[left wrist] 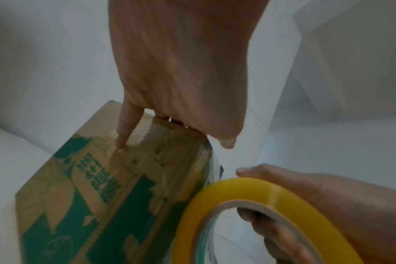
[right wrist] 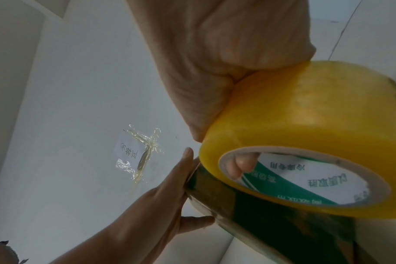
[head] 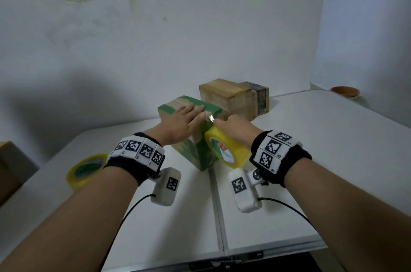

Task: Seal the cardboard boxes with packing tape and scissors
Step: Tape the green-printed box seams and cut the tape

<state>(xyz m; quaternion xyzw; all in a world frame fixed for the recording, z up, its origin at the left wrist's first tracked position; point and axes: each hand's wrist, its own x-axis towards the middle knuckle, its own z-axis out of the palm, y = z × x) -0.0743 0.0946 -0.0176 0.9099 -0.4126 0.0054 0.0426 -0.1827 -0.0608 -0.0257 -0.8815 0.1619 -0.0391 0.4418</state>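
The brown box (head: pixel 9 169) is cut off at the head view's left edge, and the green-printed box (head: pixel 195 151) hides under both hands.

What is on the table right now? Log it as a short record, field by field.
left hand: left hand pressed flat on top of the green-printed box
right hand: right hand grips the yellow tape roll, fingers through its core, against the box's side
spare roll: second tape roll lying by the left wrist
other boxes: brown box behind, smaller dark box beside it
far corner: brown bowl
scissors: not visible
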